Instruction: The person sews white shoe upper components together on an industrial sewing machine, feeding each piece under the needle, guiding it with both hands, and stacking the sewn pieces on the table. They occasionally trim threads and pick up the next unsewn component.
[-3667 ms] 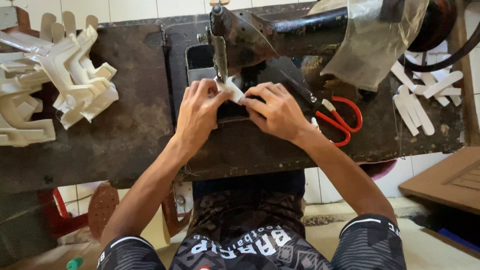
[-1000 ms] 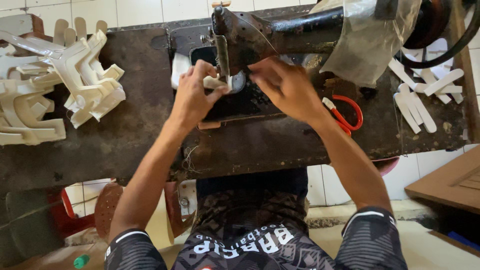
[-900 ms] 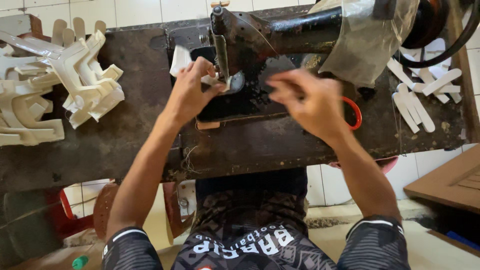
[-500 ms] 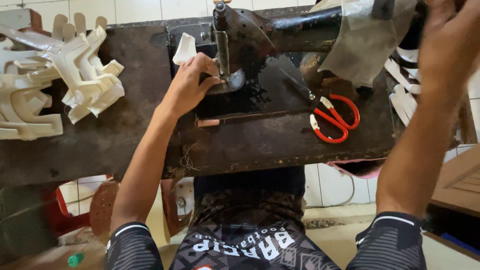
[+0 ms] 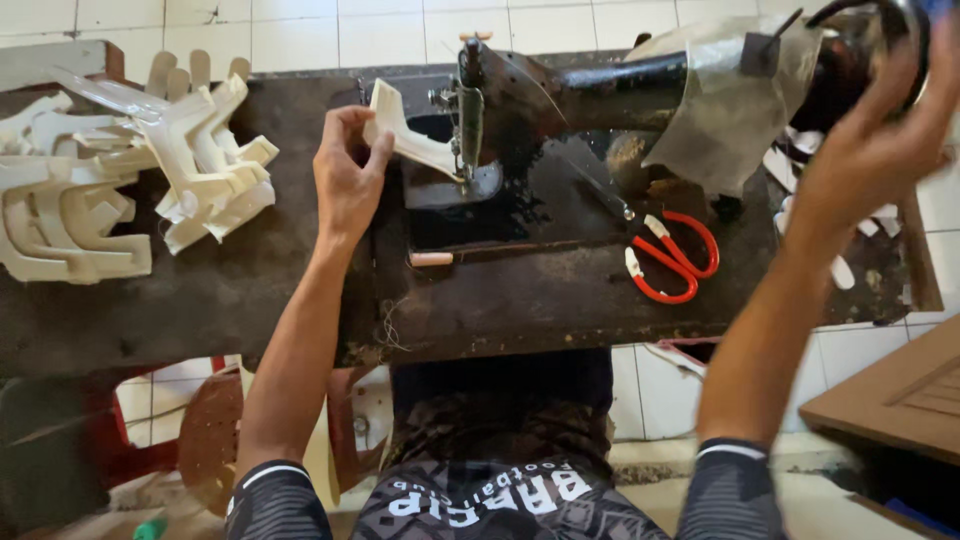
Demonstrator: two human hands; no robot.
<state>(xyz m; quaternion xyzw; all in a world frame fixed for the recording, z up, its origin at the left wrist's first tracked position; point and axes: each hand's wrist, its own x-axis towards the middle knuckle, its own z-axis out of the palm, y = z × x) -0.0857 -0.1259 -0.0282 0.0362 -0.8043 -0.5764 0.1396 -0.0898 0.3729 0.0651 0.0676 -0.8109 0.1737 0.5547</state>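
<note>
Left hand (image 5: 345, 180) pinches white cut piece (image 5: 405, 140) at sewing machine (image 5: 560, 90) needle, upper centre; right hand (image 5: 875, 130) grips handwheel (image 5: 880, 45), upper right.

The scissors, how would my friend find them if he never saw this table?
Look at the big black sewing machine on the dark worktable. Just in front of its arm, right of the needle, lie the scissors. Their bright red loop handles stand out; everything else nearby is dark or cream-white.
</note>
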